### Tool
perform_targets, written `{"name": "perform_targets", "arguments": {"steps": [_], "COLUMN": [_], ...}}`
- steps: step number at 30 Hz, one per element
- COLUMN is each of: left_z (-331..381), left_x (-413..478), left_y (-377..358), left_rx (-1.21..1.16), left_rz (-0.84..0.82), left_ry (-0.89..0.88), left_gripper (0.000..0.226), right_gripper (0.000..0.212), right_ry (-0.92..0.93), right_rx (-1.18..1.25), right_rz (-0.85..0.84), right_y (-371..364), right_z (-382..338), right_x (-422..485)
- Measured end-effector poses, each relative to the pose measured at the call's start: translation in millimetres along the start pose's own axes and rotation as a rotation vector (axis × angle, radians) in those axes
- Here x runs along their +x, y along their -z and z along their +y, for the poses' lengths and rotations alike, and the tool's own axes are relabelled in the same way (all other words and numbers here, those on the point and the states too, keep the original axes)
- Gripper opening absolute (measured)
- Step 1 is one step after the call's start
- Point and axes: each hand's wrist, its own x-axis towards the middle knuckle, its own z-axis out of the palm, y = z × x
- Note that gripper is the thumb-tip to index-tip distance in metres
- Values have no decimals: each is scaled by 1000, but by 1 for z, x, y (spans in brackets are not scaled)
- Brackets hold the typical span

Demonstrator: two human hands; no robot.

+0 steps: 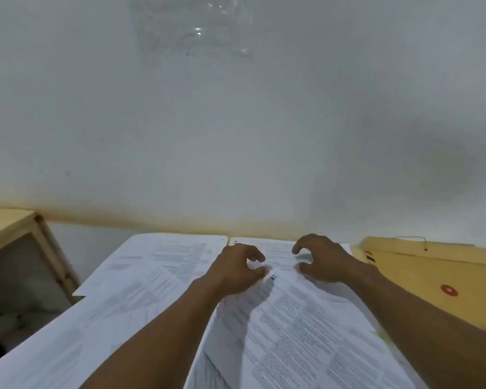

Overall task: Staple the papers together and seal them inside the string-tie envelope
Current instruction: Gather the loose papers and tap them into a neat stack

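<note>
Reaching forward with both bare forearms over printed papers (306,318) lying fanned and overlapping across the lower part of the view.

Curling the left hand (236,269) at the far edge of the top sheet, thumb and forefinger a little apart, thumb tip touching the paper just beside a handwritten mark (273,277); not possible to tell whether pinching the sheet or only touching it.

Holding the right hand (323,262) near the left one, apart from it, fingers bent in a loose claw, thumb resting on the sheet, forefinger lifted clear and casting a shadow below, gripping nothing.

Leaving the string-tie envelope (421,273) lying flat just to the right of the papers, under neither hand, its red disc (449,290) facing up and a thin string (413,238) trailing at its far edge.

Facing a pale wall (236,122), with a wooden crate (20,234) standing to the left of the papers.
</note>
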Motion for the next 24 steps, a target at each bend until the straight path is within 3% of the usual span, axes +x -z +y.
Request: {"name": "perform_targets", "arguments": {"steps": [6, 14, 17, 22, 24], "left_z": [-18, -21, -18, -4, 5], "left_x": [18, 22, 22, 18, 15], "left_y": [-14, -22, -22, -2, 11], "left_rx": [-31, -98, -93, -130, -215], "left_rz": [-27, 4, 90, 274, 334], "left_ry": [55, 56, 31, 75, 110], "left_gripper": [36, 32, 26, 21, 21], "right_gripper": [42, 33, 30, 25, 26], "right_ry": [-39, 36, 58, 134, 172], "right_rx": [-65, 64, 56, -112, -66], "right_rz": [-119, -81, -67, 196, 332], "right_y": [3, 12, 28, 87, 116], "right_z": [21, 14, 7, -19, -33], "right_x": [28, 39, 41, 29, 15]}}
